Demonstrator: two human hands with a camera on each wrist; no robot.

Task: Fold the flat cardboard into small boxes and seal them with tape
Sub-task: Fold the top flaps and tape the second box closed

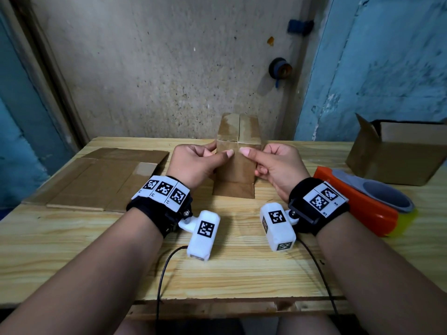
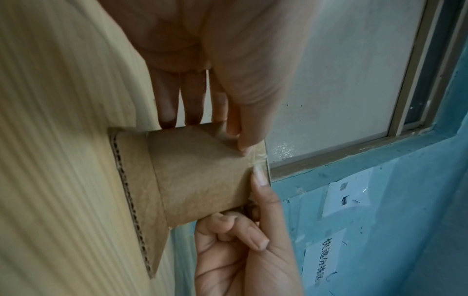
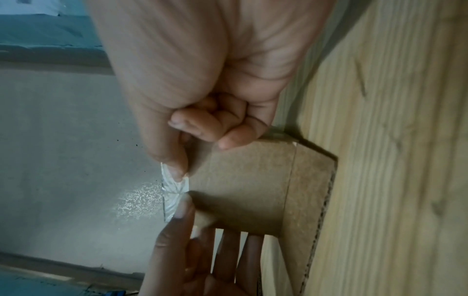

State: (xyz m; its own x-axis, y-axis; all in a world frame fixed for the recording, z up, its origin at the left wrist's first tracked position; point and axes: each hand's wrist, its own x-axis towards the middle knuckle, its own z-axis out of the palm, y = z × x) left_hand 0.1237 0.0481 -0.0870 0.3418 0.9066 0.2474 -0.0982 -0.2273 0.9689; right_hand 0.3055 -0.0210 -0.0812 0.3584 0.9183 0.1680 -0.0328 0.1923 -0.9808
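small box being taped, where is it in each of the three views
Head: the small box stands upright at table centre, between the left hand and right hand.
Left wrist: small box at centre, open flap toward the left.
Right wrist: small box at centre, open flap toward the right.
Shared landmark: both thumbs pressing the shiny clear tape at the box's upper edge.

A pale wooden worktop [image 1: 242,274] fills the near scene. Beyond it stands a speckled grey wall [image 1: 157,68] — flaking blue paint [image 1: 387,68] to its right, paper notices [image 2: 346,192] stuck there.
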